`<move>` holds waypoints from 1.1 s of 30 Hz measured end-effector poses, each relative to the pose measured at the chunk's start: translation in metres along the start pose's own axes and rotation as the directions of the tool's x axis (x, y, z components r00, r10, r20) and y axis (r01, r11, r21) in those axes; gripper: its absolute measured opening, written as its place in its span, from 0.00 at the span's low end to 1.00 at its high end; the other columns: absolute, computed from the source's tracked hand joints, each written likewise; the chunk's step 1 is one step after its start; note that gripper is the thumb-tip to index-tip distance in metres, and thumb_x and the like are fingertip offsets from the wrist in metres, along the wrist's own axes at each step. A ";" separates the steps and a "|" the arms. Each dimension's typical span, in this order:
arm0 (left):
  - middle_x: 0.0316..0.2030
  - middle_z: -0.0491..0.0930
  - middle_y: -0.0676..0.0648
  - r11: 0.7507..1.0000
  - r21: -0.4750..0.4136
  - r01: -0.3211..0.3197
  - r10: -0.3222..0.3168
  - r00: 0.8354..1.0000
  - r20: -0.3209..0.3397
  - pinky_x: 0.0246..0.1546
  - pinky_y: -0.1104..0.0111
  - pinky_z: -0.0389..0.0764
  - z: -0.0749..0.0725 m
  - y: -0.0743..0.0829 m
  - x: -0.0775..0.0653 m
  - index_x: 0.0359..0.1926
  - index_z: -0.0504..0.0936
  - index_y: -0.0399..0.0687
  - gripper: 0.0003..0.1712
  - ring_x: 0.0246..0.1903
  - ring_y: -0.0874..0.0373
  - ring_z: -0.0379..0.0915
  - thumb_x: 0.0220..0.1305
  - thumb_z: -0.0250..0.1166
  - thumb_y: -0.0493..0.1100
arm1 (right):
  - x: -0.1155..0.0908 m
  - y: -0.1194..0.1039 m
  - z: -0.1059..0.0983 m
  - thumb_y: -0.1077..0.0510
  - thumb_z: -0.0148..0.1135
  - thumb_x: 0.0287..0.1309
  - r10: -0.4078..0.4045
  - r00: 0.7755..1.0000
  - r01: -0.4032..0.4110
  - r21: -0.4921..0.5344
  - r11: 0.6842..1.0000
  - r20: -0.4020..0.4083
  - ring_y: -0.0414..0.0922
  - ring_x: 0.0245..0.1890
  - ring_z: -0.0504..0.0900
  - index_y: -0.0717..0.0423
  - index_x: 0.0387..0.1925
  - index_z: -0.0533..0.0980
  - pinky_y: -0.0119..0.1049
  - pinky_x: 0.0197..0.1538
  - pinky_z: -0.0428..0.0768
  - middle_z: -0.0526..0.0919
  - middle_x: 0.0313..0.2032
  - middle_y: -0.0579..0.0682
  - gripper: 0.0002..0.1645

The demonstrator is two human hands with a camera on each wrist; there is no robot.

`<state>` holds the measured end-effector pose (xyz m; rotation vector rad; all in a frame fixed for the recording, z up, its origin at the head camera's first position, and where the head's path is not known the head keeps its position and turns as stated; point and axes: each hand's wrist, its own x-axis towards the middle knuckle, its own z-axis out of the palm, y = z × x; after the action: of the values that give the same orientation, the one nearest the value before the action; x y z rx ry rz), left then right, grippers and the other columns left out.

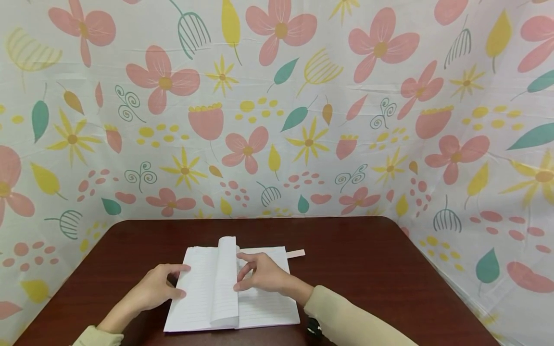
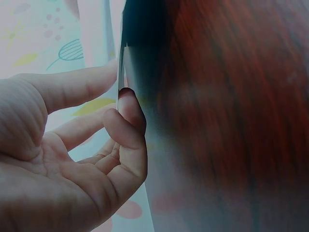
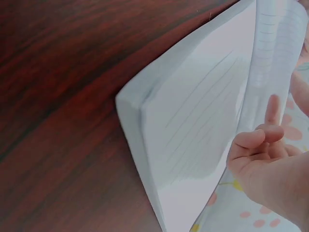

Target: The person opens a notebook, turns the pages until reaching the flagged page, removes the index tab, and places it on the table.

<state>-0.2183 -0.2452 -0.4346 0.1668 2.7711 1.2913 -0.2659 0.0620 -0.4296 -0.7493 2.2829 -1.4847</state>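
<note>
While the notebook lies long-axis near-to-far on the counter, my right hand pinches the standing pages and my left hand rests spread on the left page.

A white lined notebook lies on a dark reddish-brown table before a pink, yellow and teal floral backdrop.
</note>
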 end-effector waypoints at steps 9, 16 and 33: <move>0.44 0.78 0.40 1.000 0.006 0.006 -0.006 1.000 -0.004 0.32 0.61 0.83 0.000 0.002 0.000 0.61 0.83 0.33 0.34 0.27 0.53 0.82 0.50 0.79 0.26 | 0.004 0.000 0.007 0.58 0.83 0.52 0.018 0.999 -0.024 -0.118 0.993 -0.051 0.39 0.23 0.73 0.59 0.67 0.79 0.30 0.31 0.73 0.88 0.45 0.47 0.40; 0.45 0.79 0.39 1.000 0.012 0.012 -0.012 1.000 -0.005 0.32 0.60 0.83 0.000 0.004 -0.001 0.61 0.84 0.34 0.34 0.27 0.53 0.82 0.50 0.79 0.26 | 0.004 -0.003 0.010 0.53 0.82 0.56 0.016 1.000 -0.018 -0.130 0.991 -0.011 0.38 0.24 0.76 0.55 0.65 0.81 0.31 0.32 0.76 0.87 0.56 0.49 0.35; 0.51 0.81 0.34 1.000 0.004 -0.006 0.006 1.000 -0.003 0.25 0.61 0.81 -0.002 0.002 -0.001 0.61 0.82 0.29 0.20 0.26 0.53 0.77 0.70 0.66 0.33 | 0.003 -0.008 0.015 0.48 0.82 0.55 0.090 0.996 -0.085 -0.176 0.981 0.016 0.40 0.60 0.77 0.51 0.64 0.83 0.42 0.63 0.74 0.85 0.59 0.41 0.36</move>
<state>-0.2171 -0.2451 -0.4317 0.1742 2.7780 1.2894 -0.2583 0.0464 -0.4281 -0.6999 2.4183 -1.2413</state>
